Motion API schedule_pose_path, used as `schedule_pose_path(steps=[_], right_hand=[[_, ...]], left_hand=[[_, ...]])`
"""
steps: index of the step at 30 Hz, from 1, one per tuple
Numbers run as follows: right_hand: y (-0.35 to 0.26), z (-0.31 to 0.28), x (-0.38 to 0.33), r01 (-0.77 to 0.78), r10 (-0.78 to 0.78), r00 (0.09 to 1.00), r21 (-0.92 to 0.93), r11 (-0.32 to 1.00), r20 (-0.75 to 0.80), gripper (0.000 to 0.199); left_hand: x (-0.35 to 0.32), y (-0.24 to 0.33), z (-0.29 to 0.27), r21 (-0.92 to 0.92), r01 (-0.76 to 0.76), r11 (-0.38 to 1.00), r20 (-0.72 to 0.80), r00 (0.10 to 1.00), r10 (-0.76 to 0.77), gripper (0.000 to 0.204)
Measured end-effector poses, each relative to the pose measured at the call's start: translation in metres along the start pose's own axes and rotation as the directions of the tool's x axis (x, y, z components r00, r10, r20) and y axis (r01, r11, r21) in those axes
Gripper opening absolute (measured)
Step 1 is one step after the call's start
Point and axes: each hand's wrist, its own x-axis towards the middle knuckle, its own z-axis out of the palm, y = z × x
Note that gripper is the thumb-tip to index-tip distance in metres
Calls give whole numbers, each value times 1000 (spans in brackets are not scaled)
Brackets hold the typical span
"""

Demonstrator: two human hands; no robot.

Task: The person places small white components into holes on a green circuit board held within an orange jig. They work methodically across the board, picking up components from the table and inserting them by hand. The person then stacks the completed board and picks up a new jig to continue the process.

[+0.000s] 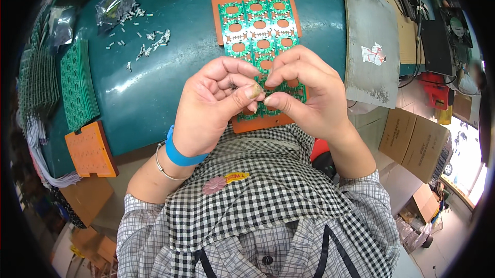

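We are curling our left hand and right hand together, fingertips pinching something too small to identify, directly above the green circuit panel lying on its orange carrier plate. Small loose parts are lying left of that panel.

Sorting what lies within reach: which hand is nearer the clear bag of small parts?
Left. The left hand is below-right of the clear bag; the right hand is farther right.

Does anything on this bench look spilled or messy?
Yes: small pale components lie scattered loose on the green bench, beside a clear plastic bag, as if tipped from it. The circuit board panel sits squarely on its orange carrier.
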Motion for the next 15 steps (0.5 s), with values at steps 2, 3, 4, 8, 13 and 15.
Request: schedule_pose_path(steps=[2,3,4,8,13,15], right_hand=[[1,2,-1,-33,32,999,59,998,13,17],[2,4,-3,-49,48,999,90,995,12,15],[3,5,-4,-64,63,998,120,991,12,14],[6,-12,-6,-102,103,995,66,993,-11,8],[17,-48,-27,-118,142,983,-195,974,117,10],[17,-48,-32,-121,151,980,-205,971,134,10]], left_hand=[[-2,0,4,94,-45,995,-1,999,45,26],[-2,0,5,140,-64,988,0,998,65,26],[-2,1,5,135,-35,990,19,999,33,27],[5,-2,-19,-165,16,986,120,993,4,30],[6,14,-51,-293,3,956,-66,998,-23,29],[4,17,-58,-305,-4,952,-61,998,-16,29]])
